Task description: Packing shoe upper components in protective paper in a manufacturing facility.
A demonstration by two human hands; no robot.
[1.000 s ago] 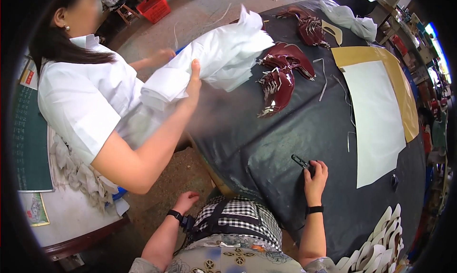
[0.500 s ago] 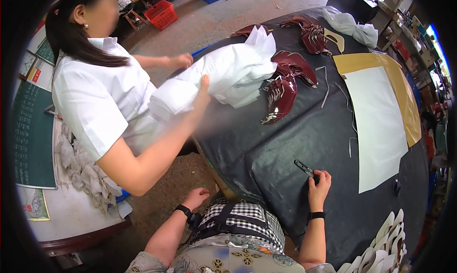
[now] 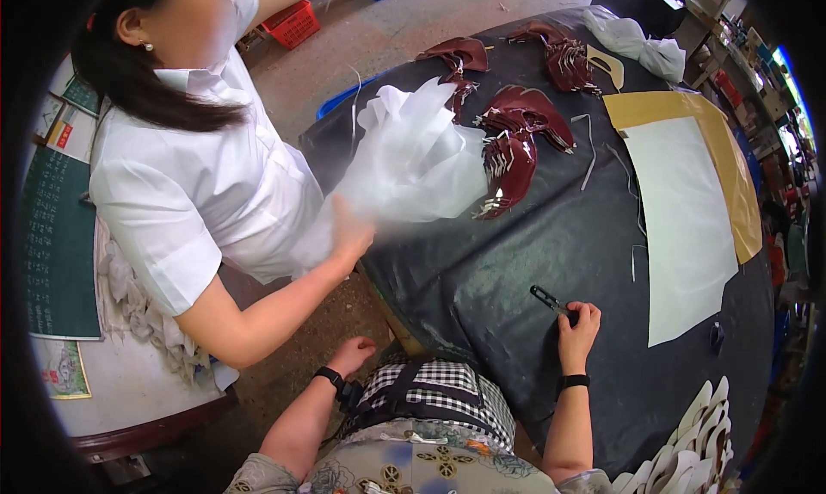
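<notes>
A small dark tool (image 3: 551,302), slim and glossy like a clip or cutter, lies on the black tabletop at about five o'clock from the table's centre. The right hand (image 3: 578,329) rests on the table's sheet with its fingers curled over the tool's near end; the fingers look folded around the handle, though the view is too small to be sure how tight the hold is. A black band sits on that wrist. The left hand (image 3: 354,354) hangs off the table edge at about seven o'clock, fingers loosely bent and holding nothing, near the person's checked apron (image 3: 430,395); a black watch (image 3: 330,379) sits on its wrist.

The table (image 3: 482,270) is round and covered in a wrinkled, matt black sheet. At about three o'clock from the tool lies a smooth white sheet (image 3: 684,227) on a tan, stiff-looking board (image 3: 723,150). Toward twelve o'clock lie glossy dark red cut pieces (image 3: 516,137), curved and pointed, stacked in fans, with more of them at the far rim. At about eleven o'clock a co-worker in a white short-sleeved shirt (image 3: 206,193) presses a hand (image 3: 348,236) against a crumpled bundle of thin, translucent white film (image 3: 422,163) lying on the table's edge. Pale, curved cut shapes (image 3: 688,442) stand stacked at about four o'clock, at the lower rim.
</notes>
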